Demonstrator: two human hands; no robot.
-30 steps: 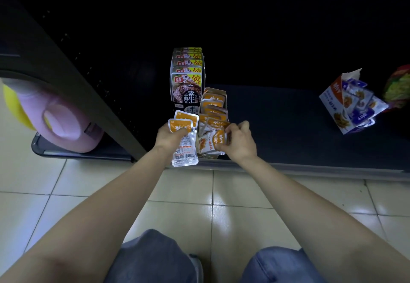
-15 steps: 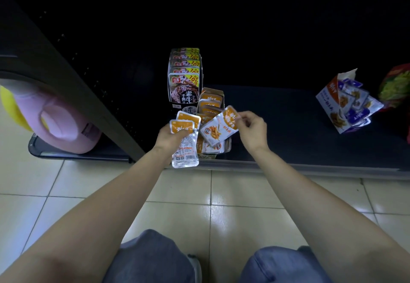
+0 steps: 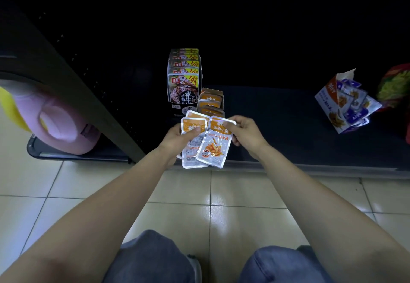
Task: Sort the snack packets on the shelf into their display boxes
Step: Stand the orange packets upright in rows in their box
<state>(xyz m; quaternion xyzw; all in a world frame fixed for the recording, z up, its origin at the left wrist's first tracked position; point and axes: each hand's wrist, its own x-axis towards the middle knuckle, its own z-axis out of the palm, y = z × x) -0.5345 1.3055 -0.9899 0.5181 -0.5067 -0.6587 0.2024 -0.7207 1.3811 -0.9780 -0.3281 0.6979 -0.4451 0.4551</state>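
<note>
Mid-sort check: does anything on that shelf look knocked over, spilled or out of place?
Yes. At the right of the shelf, the blue-and-white box is tipped askew with its flap sticking up, and its purple packets jut out in a jumble. The orange box in the middle stands upright, packets in a row.

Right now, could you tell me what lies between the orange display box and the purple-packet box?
Nothing; in the head view, the shelf between the orange display box and the purple-packet box is bare.
</note>
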